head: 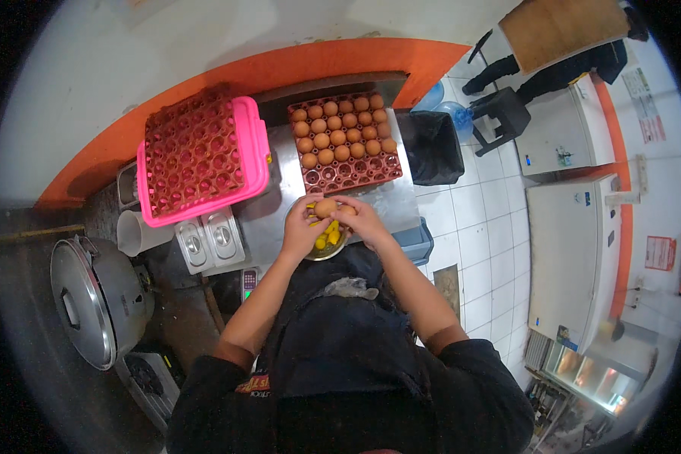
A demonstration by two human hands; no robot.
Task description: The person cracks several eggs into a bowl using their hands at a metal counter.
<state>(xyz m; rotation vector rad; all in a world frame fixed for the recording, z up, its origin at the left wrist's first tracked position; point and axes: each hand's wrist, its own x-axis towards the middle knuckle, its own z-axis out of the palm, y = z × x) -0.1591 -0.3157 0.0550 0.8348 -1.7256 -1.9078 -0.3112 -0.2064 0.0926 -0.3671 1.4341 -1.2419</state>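
Observation:
A brown egg [325, 207] is held over a metal bowl [316, 257], with the fingers of my left hand [299, 228] around it. My right hand [366, 220] meets it from the other side, its thumb against that egg. A second brown egg [348, 210] sits within my right hand's fingers. Below, several bright yellow egg yolks [332, 236] lie in the bowl, partly covered by my hands. Just beyond stands a reddish-brown egg tray [352, 181], filled with brown eggs in its far rows; the nearest rows of cups hold none.
On the left, another egg tray [196, 156] rests on a pink plastic container [252, 147]. Two lidded steel pans [209, 240] and a large lidded pot [85, 301] stand nearer. Right of the steel table [286, 164] are a black-lined bin [434, 148], a stool [505, 116] and a person carrying a cardboard box [564, 31].

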